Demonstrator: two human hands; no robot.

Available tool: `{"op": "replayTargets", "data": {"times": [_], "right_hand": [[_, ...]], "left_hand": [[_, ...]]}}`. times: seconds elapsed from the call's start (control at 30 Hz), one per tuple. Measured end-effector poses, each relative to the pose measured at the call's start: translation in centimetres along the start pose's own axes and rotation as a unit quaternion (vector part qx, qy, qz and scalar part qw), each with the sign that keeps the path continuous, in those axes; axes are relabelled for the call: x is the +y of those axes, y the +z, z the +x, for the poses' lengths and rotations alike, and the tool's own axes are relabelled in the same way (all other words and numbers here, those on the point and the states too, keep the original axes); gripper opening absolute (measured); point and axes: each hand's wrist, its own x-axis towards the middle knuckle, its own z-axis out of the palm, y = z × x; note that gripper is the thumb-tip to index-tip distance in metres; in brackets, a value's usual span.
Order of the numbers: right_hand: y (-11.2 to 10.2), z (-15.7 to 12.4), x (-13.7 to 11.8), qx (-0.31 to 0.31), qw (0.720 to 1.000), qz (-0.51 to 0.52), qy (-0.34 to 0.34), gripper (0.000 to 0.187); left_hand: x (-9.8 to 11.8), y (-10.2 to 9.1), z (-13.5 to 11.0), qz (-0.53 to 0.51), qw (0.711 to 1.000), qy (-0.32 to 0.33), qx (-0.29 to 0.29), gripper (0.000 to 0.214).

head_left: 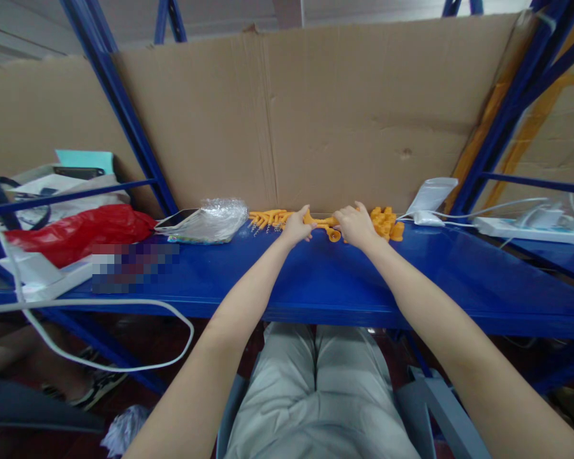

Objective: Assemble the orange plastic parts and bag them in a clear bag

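A row of orange plastic parts lies along the back of the blue shelf, against the cardboard. My left hand (pixel 296 228) is closed with thumb and fingers around an orange piece (pixel 309 218). At the left of the row, several orange handles with metal spirals (pixel 268 219) lie beside that hand. Between the hands rests an orange part with a round, cup-like end (pixel 333 235). My right hand (pixel 356 224) has its fingers curled over an orange piece (pixel 329 222), the fingertips partly hidden. Chunky orange pieces (pixel 385 223) are heaped just right of it.
A clear plastic packet (pixel 213 223) lies left of the row, near a red bag (pixel 86 233) and a white cable (pixel 124 366). At the right are a white item with a cable (pixel 430 201) and a power strip (pixel 530 229). Tall cardboard (pixel 339 115) closes the back; blue posts (pixel 124 108) frame the shelf.
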Motion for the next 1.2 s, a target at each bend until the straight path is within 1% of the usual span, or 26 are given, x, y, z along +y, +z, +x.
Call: {"op": "replayTargets", "data": {"times": [0.07, 0.13, 0.2, 0.23, 0.27, 0.33, 0.37, 0.43, 0.47, 0.5, 0.57, 0.67, 0.73, 0.97, 1.1, 1.2], "right_hand": [[0.1, 0.1, 0.0, 0.001, 1.000, -0.001, -0.008, 0.020], [0.1, 0.2, 0.0, 0.002, 1.000, 0.000, -0.010, 0.020], [0.0, 0.2, 0.1, 0.001, 1.000, 0.005, -0.008, 0.019], [-0.1, 0.1, 0.1, 0.000, 1.000, 0.009, -0.006, 0.019], [-0.1, 0.1, 0.1, 0.000, 1.000, 0.014, -0.001, 0.020], [-0.2, 0.0, 0.2, -0.002, 1.000, 0.025, 0.013, 0.020], [-0.1, -0.1, 0.2, -0.004, 0.999, 0.032, 0.019, 0.020], [0.0, -0.1, 0.3, -0.006, 0.998, 0.051, 0.026, 0.021], [0.1, -0.1, 0.3, -0.007, 0.998, 0.062, 0.028, 0.022], [0.2, 0.0, 0.3, -0.009, 0.997, 0.076, 0.030, 0.024], [0.4, 0.1, 0.4, -0.013, 0.993, 0.108, 0.034, 0.027], [0.6, 0.2, 0.5, -0.018, 0.988, 0.146, 0.036, 0.030], [0.7, 0.2, 0.6, -0.019, 0.987, 0.153, 0.037, 0.029], [0.2, 0.2, 0.6, -0.015, 0.993, 0.114, 0.032, 0.023], [-0.2, 0.1, 0.4, -0.011, 0.995, 0.091, 0.036, 0.021], [-0.3, 0.1, 0.1, -0.016, 0.996, 0.079, 0.038, 0.020]], "left_hand": [[0.3, -0.1, -0.2, -0.027, 0.999, -0.028, -0.014, 0.075], [0.2, -0.1, -0.2, -0.049, 0.998, -0.041, -0.025, 0.074], [0.0, 0.0, -0.1, -0.051, 0.998, -0.032, -0.019, 0.072], [-0.2, 0.1, 0.0, -0.042, 0.999, -0.017, -0.010, 0.071], [-0.5, 0.2, 0.1, -0.026, 1.000, 0.006, 0.004, 0.070], [-1.0, 0.3, 0.3, 0.019, 0.996, 0.080, 0.044, 0.066], [-1.2, 0.4, 0.3, 0.045, 0.988, 0.128, 0.067, 0.064], [-1.6, 0.3, 0.4, 0.088, 0.965, 0.222, 0.105, 0.060], [-1.8, 0.3, 0.4, 0.104, 0.953, 0.259, 0.118, 0.059], [-1.9, 0.2, 0.4, 0.116, 0.943, 0.286, 0.126, 0.058], [-2.0, 0.0, 0.3, 0.136, 0.929, 0.316, 0.132, 0.058], [-2.1, -0.2, 0.2, 0.163, 0.918, 0.336, 0.132, 0.057], [-2.1, -0.3, 0.1, 0.176, 0.913, 0.344, 0.130, 0.056], [-2.1, -0.3, 0.3, 0.199, 0.900, 0.366, 0.124, 0.062], [-1.9, -0.4, 0.3, 0.217, 0.899, 0.360, 0.126, 0.064], [-1.7, -0.3, 0.2, 0.224, 0.905, 0.338, 0.128, 0.065]]}}
